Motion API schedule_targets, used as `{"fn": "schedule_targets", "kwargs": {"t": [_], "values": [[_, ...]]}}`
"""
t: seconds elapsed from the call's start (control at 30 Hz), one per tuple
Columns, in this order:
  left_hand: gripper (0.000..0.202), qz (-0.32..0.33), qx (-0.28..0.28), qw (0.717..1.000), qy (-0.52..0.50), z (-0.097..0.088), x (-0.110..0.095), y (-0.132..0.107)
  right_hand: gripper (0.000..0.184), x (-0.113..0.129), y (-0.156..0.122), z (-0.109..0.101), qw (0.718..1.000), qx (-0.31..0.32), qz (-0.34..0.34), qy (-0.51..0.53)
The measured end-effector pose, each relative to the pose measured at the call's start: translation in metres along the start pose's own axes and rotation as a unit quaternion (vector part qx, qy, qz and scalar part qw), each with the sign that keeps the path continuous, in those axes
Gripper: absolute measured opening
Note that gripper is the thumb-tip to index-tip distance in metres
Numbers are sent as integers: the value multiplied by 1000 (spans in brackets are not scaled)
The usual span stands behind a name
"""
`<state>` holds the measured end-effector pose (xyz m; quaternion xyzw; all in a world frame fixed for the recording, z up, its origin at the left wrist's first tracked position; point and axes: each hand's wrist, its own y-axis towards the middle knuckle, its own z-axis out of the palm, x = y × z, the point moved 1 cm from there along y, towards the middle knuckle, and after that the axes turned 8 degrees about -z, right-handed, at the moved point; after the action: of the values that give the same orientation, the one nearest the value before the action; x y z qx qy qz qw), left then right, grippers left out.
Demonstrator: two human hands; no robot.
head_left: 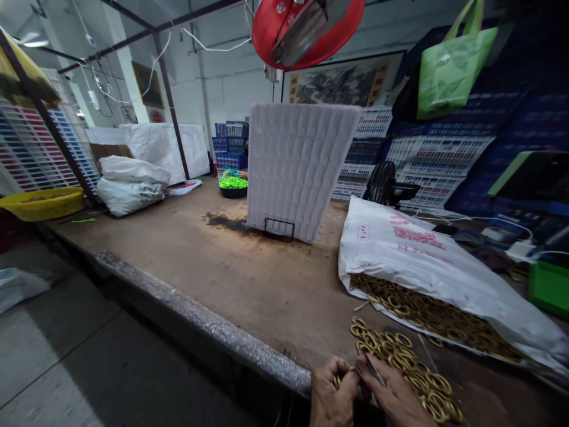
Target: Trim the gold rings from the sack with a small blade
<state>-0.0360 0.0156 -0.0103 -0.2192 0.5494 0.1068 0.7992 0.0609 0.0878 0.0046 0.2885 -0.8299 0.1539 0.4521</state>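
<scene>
Brown and stained toward the middle, the table [284,290] stretches away under a red fan [306,35], with a white panel [296,169] upright in a wire stand [279,228] and stacked crates [440,154] behind. At its near edge, loose brassy rings [406,360] spread out just beside the hands, and more fill the mouth of a white sack [386,240] lying on its side.

The left hand [331,394] has its fingers curled narrowly round at least one ring [336,381]; how many is hidden. The right hand [395,391] pinches a thin tool [376,369], its tip too blurred to identify, close to the left thumb.

To work well here, I would hold the ring firmly, leave only the worked part exposed, and keep the left thumb clear of the tool's point. Short, controlled strokes should suit such small, smooth pieces. With the pile so near, resting both wrists low should help avoid scattering it.
</scene>
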Motion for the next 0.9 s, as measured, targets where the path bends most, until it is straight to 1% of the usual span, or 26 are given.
{"fn": "schedule_targets", "kwargs": {"t": [0.13, 0.23, 0.33, 0.37, 0.47, 0.53, 0.7, 0.9], "values": [[24, 21, 29, 998, 47, 2, -7, -9, 46, -7, -10, 4, 997, -15, 45, 62], [23, 2, 54, 998, 10, 7, -5, -12, 43, -5, -16, 0, 994, -23, 57, 89], [29, -48, 78, 995, -48, 14, -3, -16, 42, 0, -19, -10, 995, -34, 48, 85], [30, -66, 82, 993, -47, 17, -3, -18, 42, 1, -20, -13, 995, -37, 41, 80], [32, -106, 89, 990, -4, 23, -6, -24, 41, 0, -24, -19, 997, -37, 14, 65], [33, -112, 91, 989, 14, 26, -9, -28, 40, -3, -29, -22, 997, -30, -4, 66], [34, -111, 102, 988, 36, 34, -9, -32, 35, -11, -38, -27, 996, -30, -22, 79], [34, -105, 124, 986, 43, 44, -7, -31, 31, -17, -41, -34, 994, -43, -37, 91]]}}
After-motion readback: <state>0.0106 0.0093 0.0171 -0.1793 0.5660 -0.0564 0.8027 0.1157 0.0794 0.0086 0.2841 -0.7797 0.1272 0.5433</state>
